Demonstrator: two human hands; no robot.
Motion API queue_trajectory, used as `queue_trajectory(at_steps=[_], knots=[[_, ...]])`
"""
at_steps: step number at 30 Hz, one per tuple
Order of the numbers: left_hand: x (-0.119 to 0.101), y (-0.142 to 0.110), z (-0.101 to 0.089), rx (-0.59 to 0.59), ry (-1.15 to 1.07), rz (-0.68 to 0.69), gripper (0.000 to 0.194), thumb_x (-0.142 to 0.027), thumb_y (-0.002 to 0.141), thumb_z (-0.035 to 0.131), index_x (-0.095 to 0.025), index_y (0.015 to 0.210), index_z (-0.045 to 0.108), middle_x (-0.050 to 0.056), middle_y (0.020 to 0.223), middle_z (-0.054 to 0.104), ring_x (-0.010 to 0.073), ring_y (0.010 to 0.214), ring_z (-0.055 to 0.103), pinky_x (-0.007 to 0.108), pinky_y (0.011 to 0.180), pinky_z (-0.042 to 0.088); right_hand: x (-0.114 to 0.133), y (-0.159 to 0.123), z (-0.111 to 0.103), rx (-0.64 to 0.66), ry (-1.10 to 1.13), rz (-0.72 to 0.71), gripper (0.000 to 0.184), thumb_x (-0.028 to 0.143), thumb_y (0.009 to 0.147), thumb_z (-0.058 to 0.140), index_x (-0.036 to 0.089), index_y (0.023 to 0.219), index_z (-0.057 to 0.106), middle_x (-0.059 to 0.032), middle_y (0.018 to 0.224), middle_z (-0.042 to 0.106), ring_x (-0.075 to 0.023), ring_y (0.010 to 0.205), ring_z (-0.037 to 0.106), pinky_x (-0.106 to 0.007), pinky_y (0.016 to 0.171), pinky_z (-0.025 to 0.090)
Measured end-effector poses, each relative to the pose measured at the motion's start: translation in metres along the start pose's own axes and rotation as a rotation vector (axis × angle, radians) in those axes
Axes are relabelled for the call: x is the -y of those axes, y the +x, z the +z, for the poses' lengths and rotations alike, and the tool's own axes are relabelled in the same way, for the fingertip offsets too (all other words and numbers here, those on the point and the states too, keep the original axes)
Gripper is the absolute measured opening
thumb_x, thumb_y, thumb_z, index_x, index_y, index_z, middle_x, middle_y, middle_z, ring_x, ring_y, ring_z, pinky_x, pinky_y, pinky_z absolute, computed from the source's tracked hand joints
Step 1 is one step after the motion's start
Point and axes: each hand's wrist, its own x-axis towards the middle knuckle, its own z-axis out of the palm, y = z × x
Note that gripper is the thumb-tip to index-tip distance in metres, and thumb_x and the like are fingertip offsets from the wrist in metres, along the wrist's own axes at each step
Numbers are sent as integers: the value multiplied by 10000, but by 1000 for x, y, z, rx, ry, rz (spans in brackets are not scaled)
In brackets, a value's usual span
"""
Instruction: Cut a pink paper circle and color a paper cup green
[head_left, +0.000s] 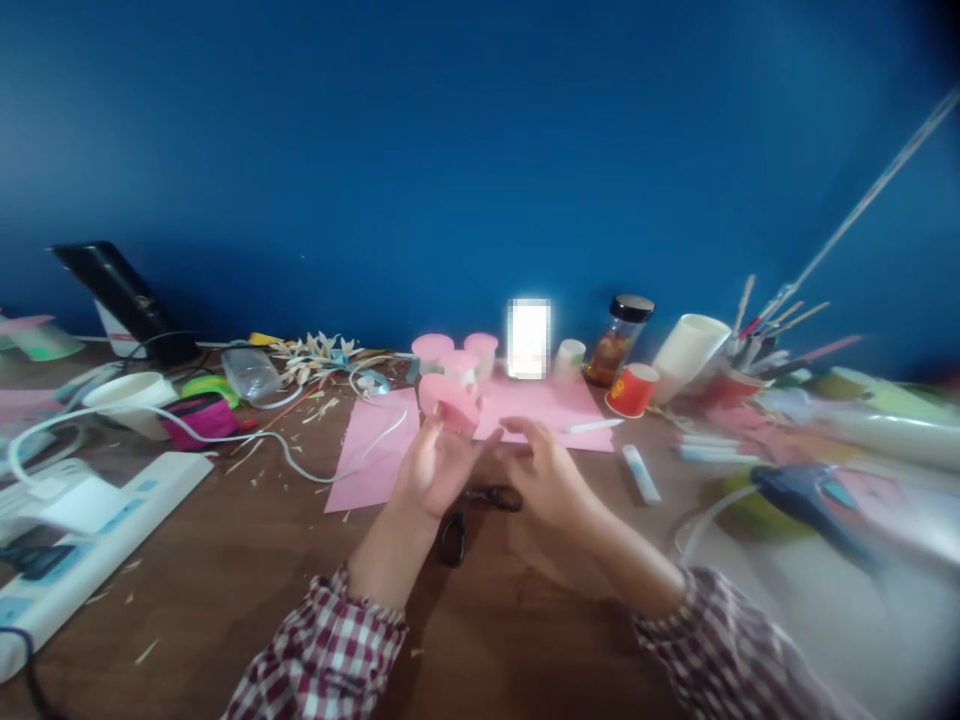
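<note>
My left hand [433, 468] holds up a piece with a round pink paper disc [448, 402], tilted, its thumb against the edge; what lies under the disc is mostly hidden. Facing it, my right hand [546, 472] has bent fingers spread apart, with nothing visible in them. Below and between both hands lie scissors [452, 540], only their black handles showing. Just behind stand several small paper cups topped with pink discs [433, 347]. Pink paper sheets [373, 455] lie on the table around them.
A lit phone [529, 340] leans by the blue wall. Right of it stand a white cup [571, 357], a lidded jar [616, 345] and a red paper cup [632, 390]. A glue tube [641, 475] lies nearer. At left are a power strip [161, 492] and a looping cable.
</note>
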Motion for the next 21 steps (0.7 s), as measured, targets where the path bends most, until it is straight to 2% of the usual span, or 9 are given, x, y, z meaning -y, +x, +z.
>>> queue_trajectory(at_steps=[3, 6, 9, 11, 13, 17, 19, 20, 21], knots=[[0, 0, 1, 4, 18, 6, 230, -298, 866, 570, -234, 1078, 630, 59, 1264, 599, 237, 1231, 500, 533, 1001, 427, -4, 3, 11, 2, 235, 93, 304, 230, 776, 625, 199, 1033, 467, -93, 1035, 649, -192, 824, 682, -341, 723, 547], [1, 1, 1, 5, 32, -4, 227, -302, 861, 576, -239, 1073, 629, 55, 1257, 606, 233, 1251, 482, 532, 1008, 420, -7, 1, 18, 38, 478, 149, 321, 268, 767, 637, 220, 985, 407, -43, 879, 693, -192, 745, 693, -328, 646, 552], [2, 2, -1, 5, 25, -16, 202, -297, 869, 563, -244, 1050, 633, 47, 1267, 601, 230, 1264, 467, 546, 1011, 408, -6, 0, 13, 24, 485, 180, 263, 265, 790, 597, 218, 982, 423, -16, 762, 702, -184, 669, 684, -315, 605, 544], [2, 2, -1, -5, 40, -17, 196, -306, 865, 568, -246, 1038, 639, 46, 1267, 601, 237, 1259, 470, 558, 1002, 407, -6, 2, -3, -55, 383, 175, 215, 250, 799, 574, 205, 980, 469, -29, 757, 706, -180, 672, 682, -305, 618, 539], [1, 1, -1, -22, 62, -18, 170, -311, 867, 562, -259, 1003, 650, 28, 1277, 595, 237, 1255, 473, 566, 994, 405, -8, 6, -31, -147, 203, 172, 212, 256, 783, 597, 179, 971, 534, -39, 714, 703, -181, 647, 677, -292, 606, 528], [-2, 1, 1, -23, 49, -12, 133, -293, 870, 547, -270, 839, 674, -7, 1280, 594, 239, 1235, 487, 580, 982, 389, -12, 16, -111, -368, -245, 168, 192, 335, 784, 601, 160, 858, 632, -84, 735, 708, -226, 658, 672, -322, 583, 505], [-5, 3, -1, -22, -2, -3, 134, -283, 854, 568, -258, 776, 674, -5, 1231, 625, 227, 1183, 526, 540, 984, 395, -11, 19, -146, -390, -714, 229, 252, 365, 834, 546, 163, 768, 681, -134, 741, 701, -327, 814, 661, -421, 651, 488], [-7, 5, -2, -32, -31, 5, 130, -275, 845, 579, -251, 757, 672, -1, 1177, 652, 213, 1137, 554, 508, 980, 405, -10, 19, -156, -378, -920, 228, 246, 344, 842, 540, 166, 797, 703, -171, 820, 703, -398, 974, 608, -492, 710, 467], [-8, 6, -4, -49, -57, 17, 122, -265, 837, 590, -244, 746, 668, 3, 1100, 680, 196, 1075, 584, 473, 968, 419, -8, 18, -160, -382, -977, 209, 199, 272, 820, 571, 164, 906, 715, -207, 985, 684, -462, 1161, 474, -573, 792, 413]])
